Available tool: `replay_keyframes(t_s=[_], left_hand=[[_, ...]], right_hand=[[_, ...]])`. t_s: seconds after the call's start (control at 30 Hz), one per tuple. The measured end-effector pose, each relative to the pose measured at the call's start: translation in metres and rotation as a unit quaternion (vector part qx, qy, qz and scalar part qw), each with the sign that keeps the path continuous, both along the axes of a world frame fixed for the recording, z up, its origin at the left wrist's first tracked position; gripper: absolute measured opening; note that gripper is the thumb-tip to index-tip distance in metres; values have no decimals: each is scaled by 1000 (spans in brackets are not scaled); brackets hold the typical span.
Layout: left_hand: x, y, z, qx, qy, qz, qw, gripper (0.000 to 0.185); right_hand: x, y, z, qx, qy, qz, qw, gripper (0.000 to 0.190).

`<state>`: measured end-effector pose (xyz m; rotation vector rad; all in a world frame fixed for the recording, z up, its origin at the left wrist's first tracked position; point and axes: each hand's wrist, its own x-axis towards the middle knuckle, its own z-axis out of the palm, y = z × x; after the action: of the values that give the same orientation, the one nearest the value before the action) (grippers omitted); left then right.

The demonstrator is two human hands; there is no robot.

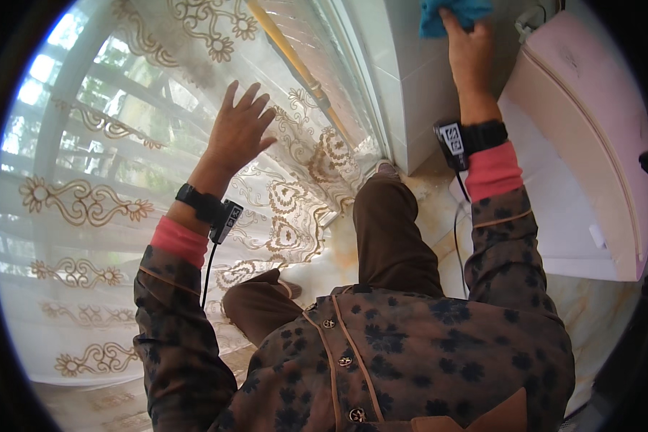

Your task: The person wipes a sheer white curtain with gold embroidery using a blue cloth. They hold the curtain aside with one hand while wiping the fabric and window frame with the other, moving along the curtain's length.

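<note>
My right hand [471, 51] grips a blue cloth [434, 20] at the top of the view, in front of the light tiled wall [421, 70]. The thumb lies over the cloth, and part of the cloth is hidden by the fingers. My left hand [243, 127] is raised with its fingers apart and nothing in them. It is nearest to a sheer white curtain [113, 237] with gold embroidered flowers and scrolls. Whether the hand touches the curtain, I cannot tell.
A yellow pole [286, 46] leans beside the window frame [351, 65]. On the right stands a pink, curved-edged piece of furniture [588, 113], with a plug [529, 21] on the wall behind it. The marbled floor [343, 251] lies below. Cables hang from both wrist devices.
</note>
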<state>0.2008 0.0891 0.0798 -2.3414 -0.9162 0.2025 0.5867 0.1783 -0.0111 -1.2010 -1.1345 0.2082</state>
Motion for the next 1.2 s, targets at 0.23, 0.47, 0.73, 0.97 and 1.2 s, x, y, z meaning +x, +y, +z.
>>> replay_keyframes(t_s=[0.23, 0.47, 0.73, 0.97, 1.2], left_hand=[[-10, -16, -21, 22, -34, 35, 999, 18], [-9, -35, -29, 62, -168, 18, 984, 17], [15, -71, -30, 104, -306, 46, 945, 26], [26, -86, -23, 74, -266, 81, 958, 24], [18, -113, -19, 73, -370, 64, 924, 34]], right_hand=[[-35, -18, -132, -78, 34, 103, 991, 22], [27, -50, -60, 70, -272, -25, 959, 25], [22, 13, -4, 175, -574, -105, 793, 15], [17, 15, -177, -130, -813, 62, 565, 10], [30, 3, 50, 183, -594, 2, 783, 15]])
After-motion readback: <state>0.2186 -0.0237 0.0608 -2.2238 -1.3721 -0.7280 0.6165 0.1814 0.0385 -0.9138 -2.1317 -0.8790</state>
